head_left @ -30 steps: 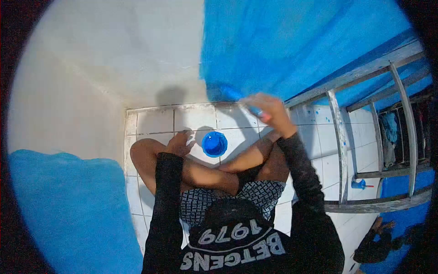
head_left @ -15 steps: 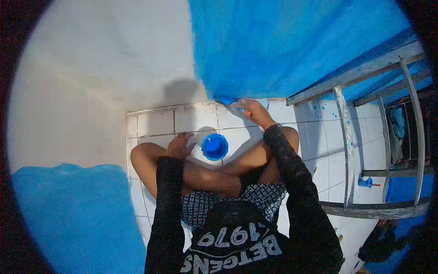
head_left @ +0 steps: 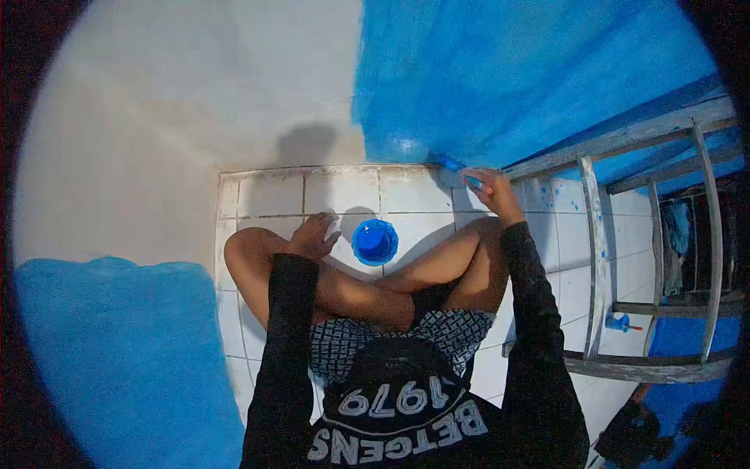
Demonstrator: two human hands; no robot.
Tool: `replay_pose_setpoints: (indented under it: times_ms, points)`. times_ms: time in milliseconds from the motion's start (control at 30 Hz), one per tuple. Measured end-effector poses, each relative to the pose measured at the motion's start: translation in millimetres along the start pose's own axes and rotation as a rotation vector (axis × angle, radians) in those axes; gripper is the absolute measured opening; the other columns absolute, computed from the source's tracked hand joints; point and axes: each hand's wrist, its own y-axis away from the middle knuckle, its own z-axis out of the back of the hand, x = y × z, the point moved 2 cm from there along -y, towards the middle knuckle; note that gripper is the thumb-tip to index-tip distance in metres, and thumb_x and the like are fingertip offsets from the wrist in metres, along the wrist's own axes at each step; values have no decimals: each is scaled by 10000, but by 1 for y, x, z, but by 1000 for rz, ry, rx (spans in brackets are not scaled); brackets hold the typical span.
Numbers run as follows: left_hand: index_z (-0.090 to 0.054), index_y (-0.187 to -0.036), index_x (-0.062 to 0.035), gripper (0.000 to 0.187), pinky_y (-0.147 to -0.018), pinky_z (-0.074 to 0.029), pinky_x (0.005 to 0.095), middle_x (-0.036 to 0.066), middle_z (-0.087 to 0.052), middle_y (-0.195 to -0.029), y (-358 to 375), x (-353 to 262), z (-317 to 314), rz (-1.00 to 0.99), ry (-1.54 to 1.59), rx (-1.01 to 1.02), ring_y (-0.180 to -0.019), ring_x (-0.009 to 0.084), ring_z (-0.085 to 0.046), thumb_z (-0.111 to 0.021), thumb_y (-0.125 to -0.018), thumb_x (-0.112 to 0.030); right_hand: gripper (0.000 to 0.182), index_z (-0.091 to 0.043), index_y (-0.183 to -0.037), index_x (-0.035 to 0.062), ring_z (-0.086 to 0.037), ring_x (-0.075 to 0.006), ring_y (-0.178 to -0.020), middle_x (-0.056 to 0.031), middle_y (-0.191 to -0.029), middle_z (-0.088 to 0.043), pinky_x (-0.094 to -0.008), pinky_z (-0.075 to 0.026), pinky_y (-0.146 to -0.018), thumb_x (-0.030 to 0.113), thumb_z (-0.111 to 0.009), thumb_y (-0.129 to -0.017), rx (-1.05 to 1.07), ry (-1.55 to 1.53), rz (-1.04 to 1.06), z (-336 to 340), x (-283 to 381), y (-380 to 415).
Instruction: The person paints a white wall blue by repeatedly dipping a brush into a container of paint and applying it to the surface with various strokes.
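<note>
A paintbrush (head_left: pixel 451 162) with blue bristles touches the foot of the blue-painted wall (head_left: pixel 508 70). My right hand (head_left: pixel 494 192) is closed round its handle. Between my crossed legs and the wall, a blue container (head_left: pixel 374 242) of blue paint stands on the white tiled floor (head_left: pixel 414 187). Just left of the container, my left hand (head_left: pixel 315 234) rests by my knee, fingers apart and holding nothing.
A wooden ladder (head_left: pixel 594 258) stands at the right. Beyond its rungs lie a small blue item with a red handle (head_left: pixel 621 322) and dark cloths (head_left: pixel 676 227). Unpainted pale wall (head_left: pixel 195 86) rises at the left, with a blue lower section (head_left: pixel 125 344).
My right hand and the brush have moved right along the bottom of the wall. The view has shifted slightly. My left hand remains beside the container.
</note>
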Motion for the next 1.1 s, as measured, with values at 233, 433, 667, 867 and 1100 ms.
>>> replay_pose_setpoints:
  times_ms: [233, 433, 667, 867, 1100]
  points:
    - [-574, -1257, -23, 455, -1028, -444, 461, 209, -570, -1284, -2, -17, 9, 83, 3, 74, -1200, 388, -534, -610, -904, -309, 339, -680, -1182, 132, -651, -368, -986, -150, -1116, -692, -402, -513, -880, 101, -686, -844, -50, -115, 213, -39, 46, -28]
    - [-556, -1277, -22, 479, -1030, -445, 460, 213, -558, -1293, 5, -19, 15, 72, -19, 78, -1206, 382, -532, -619, -900, -311, 332, -677, -1188, 158, -643, -382, -982, -154, -1095, -693, -426, -509, -875, 153, -692, -856, 39, -233, 197, -73, 58, -71]
    - [-560, -1280, -39, 473, -1033, -443, 458, 209, -567, -1285, 0, -4, 0, 5, 29, 9, -1223, 375, -522, -644, -884, -284, 375, -660, -1218, 186, -632, -367, -1041, -134, -1127, -690, -461, -490, -912, 127, -695, -849, 147, -31, 79, -83, 22, -71]
    - [-577, -1261, -40, 459, -1033, -441, 462, 210, -565, -1287, 6, -18, 13, 49, 9, -7, -1209, 370, -528, -650, -884, -290, 378, -675, -1199, 155, -654, -350, -1015, -120, -1146, -691, -423, -530, -855, 106, -713, -827, -2, -8, 78, -111, -70, -44]
    - [-577, -1251, -21, 448, -1036, -440, 458, 205, -556, -1310, -1, -6, 3, 34, 5, 13, -1219, 372, -522, -633, -899, -292, 334, -673, -1204, 157, -662, -344, -955, -133, -1124, -690, -378, -536, -847, 148, -673, -870, 81, 66, 87, 10, 16, -38]
